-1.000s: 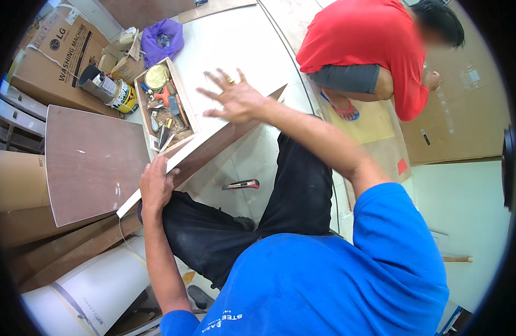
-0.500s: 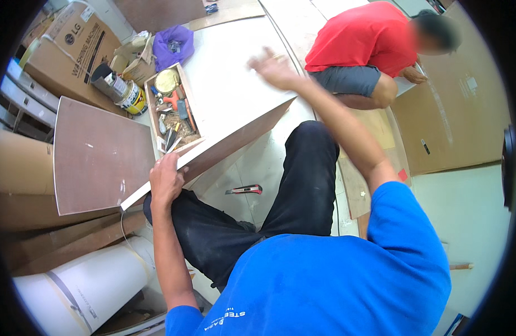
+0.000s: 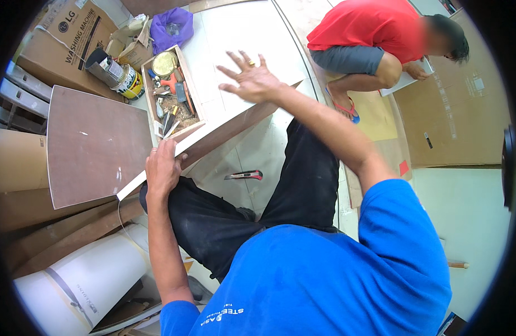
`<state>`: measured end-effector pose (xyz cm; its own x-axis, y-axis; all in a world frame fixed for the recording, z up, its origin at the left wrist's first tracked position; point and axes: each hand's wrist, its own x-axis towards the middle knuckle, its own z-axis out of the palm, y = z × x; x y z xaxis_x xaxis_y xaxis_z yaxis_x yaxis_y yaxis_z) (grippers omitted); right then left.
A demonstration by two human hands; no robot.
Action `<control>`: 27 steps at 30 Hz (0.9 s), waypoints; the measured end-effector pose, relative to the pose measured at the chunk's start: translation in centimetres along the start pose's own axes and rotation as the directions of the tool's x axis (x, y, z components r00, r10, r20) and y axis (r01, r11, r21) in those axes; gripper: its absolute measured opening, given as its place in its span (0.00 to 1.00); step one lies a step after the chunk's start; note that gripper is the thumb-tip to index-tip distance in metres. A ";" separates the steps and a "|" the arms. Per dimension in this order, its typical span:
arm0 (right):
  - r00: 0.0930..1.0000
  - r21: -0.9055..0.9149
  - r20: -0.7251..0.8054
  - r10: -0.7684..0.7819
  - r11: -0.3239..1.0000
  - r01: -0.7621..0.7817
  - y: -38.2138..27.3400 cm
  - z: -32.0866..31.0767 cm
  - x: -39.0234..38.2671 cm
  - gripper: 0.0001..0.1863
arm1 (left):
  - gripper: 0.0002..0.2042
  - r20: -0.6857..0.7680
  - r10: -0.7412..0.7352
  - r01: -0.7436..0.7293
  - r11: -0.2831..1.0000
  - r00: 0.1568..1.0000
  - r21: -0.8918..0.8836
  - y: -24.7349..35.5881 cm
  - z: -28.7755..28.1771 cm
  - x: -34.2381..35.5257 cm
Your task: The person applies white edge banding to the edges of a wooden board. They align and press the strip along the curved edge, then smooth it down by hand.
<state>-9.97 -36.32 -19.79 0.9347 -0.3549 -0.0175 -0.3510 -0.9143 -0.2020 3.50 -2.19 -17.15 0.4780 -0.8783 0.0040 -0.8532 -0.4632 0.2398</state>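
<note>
A long board with a white edge and brown face stands on edge across my knees' front. My left hand grips its near left part, with fingers over the white edge and thumb against the brown face. Spread wide, my right hand is held over the board's far end and holds nothing. Whether it touches the edge, I cannot tell. A red and black utility knife lies on the tiles between my legs. Beyond the board sits a wooden tool tray with several hand tools and a round can.
At left are a brown panel, a large cardboard box, a paint can and a white roll. A purple bag is behind the tray. A co-worker in a red shirt squats at right beside flat cardboard.
My right hand has moved left and down toward the board, its fingers spreading. My left hand stays on the board. The view has shifted slightly, and the co-worker's sandal now shows.
</note>
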 end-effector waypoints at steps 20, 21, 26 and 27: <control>0.993 0.376 0.115 -0.016 0.926 -0.028 4.8 -5.0 -2.5 0.15 | 0.17 -0.007 -0.066 0.066 0.998 0.998 0.009 0.7 -0.2 0.2; 0.993 0.286 0.112 0.026 0.957 -0.057 5.2 -5.1 -1.9 0.16 | 0.17 0.006 -0.073 0.073 0.997 0.997 0.014 0.7 -0.3 0.2; 0.871 0.583 -0.093 0.483 0.735 -0.345 10.8 -9.3 -1.2 0.26 | 0.17 0.024 -0.080 0.079 0.996 0.996 0.043 0.6 -0.2 0.3; 0.870 0.614 -0.188 0.457 0.746 -0.258 11.1 -9.1 -1.8 0.22 | 0.18 0.026 -0.077 0.076 0.997 0.997 0.027 0.5 -0.2 0.4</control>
<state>-16.07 -47.57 -13.08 0.6420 -0.7628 0.0770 -0.4690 -0.4702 -0.7476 3.28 -2.78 -16.80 0.5365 -0.8429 -0.0400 -0.8197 -0.5318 0.2126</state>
